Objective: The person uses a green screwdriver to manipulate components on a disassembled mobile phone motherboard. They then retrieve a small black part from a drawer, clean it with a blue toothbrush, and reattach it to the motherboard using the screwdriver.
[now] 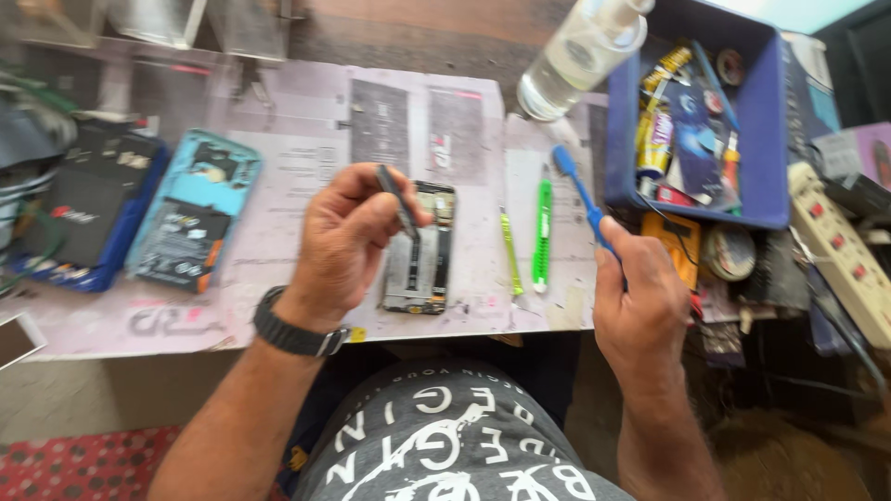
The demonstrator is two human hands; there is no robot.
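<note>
My left hand pinches a slim grey metal tool, its tip pointing down over an opened phone frame that lies on the work mat. My right hand grips a blue toothbrush by the handle, bristles up and away from me, just right of the phone. A black watch is on my left wrist. Between my hands lie a green utility knife and thin yellow-green tweezers.
A light-blue phone back with exposed insides and a dark phone in a blue case lie at left. A blue box of small supplies, a clear bottle and a white power strip are at right.
</note>
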